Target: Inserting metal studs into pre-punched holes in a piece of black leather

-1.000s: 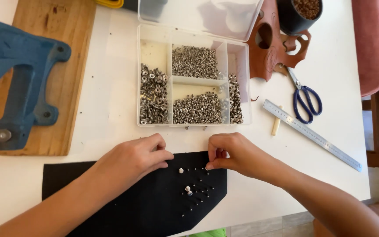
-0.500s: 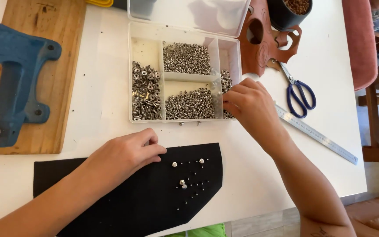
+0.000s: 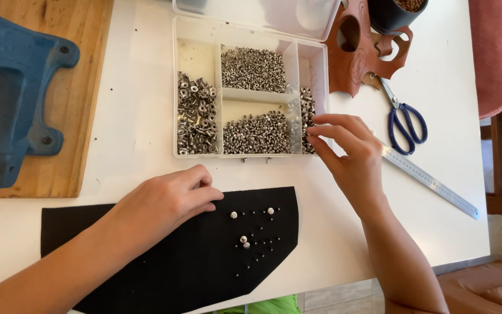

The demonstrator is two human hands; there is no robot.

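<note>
Now right hand point(image 3: 350, 157) pinches at tiny, light, slippery rivets point(image 3: 307, 119), catch unclear; left hand point(image 3: 167, 200) flat on floppy black sheet point(image 3: 204, 267).

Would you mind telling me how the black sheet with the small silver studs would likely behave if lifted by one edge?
The flat black sheet looks thin, so it would probably droop. The left hand pins it; unpinned, it might slide. Its loose-looking silver studs could roll off.

bare table point(image 3: 140, 116) between organizer box point(image 3: 196, 49) and wooden board point(image 3: 88, 87)
</note>
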